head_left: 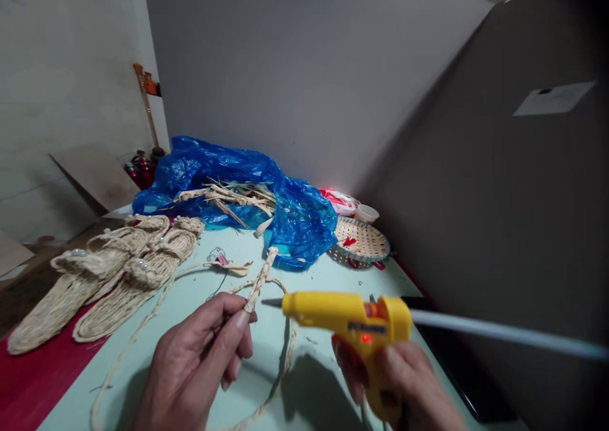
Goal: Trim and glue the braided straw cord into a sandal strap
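Left hand [200, 361] pinched shut on the near end of a braided straw cord [259, 282], thumb and forefinger holding it raised and tilted up and away over the pale green counter [200, 294], the rest of the cord looping down across it. Right hand [404, 380] wrapped closed around the grip of a yellow glue gun [347, 317], red light lit, nozzle pointing left and just beside the pinched cord end, glue stick [504, 332] jutting out behind. Farther back: pair of woven straw sandals [109, 272] at left, blue plastic bag [266, 196] with straw strips, small woven basket [361, 240] at right.
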`<state>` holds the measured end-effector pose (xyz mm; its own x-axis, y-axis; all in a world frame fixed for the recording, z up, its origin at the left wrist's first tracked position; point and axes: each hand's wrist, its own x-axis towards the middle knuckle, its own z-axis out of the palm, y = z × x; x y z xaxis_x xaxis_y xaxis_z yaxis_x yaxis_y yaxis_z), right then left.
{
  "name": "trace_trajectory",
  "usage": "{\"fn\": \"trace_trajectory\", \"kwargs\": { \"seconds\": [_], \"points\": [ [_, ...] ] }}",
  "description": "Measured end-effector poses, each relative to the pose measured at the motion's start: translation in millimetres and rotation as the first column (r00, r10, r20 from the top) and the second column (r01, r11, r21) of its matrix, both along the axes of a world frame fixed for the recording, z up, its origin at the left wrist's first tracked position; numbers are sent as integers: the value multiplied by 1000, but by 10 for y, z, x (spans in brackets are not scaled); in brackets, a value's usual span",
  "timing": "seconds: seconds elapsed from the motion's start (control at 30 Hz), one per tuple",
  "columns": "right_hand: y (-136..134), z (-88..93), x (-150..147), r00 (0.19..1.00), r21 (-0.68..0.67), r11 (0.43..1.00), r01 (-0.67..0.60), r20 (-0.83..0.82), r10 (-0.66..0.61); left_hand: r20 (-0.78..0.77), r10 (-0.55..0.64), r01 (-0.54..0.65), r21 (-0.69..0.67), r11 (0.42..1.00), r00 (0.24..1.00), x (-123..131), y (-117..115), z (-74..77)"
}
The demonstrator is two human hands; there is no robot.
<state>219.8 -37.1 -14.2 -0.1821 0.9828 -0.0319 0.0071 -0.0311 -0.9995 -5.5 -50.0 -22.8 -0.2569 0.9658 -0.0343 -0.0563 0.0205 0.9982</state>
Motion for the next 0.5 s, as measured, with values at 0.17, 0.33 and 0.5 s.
{"fn": "trace_trajectory", "kwargs": {
  "seconds": [0.17, 0.33, 0.5],
  "points": [
    [356, 12, 27, 898, -207, 978, 4, -430, -95, 22, -26, 26, -9, 1000, 999, -23, 9, 37],
    [529, -180, 108, 932, -267, 963, -38, -357, -62, 60, -57, 56, 9, 998, 997, 1, 2, 3],
    [536, -353, 98, 980, -315, 940, -130, -187, 73, 54, -103, 103, 7, 995, 993, 8, -19, -3]
  ]
}}
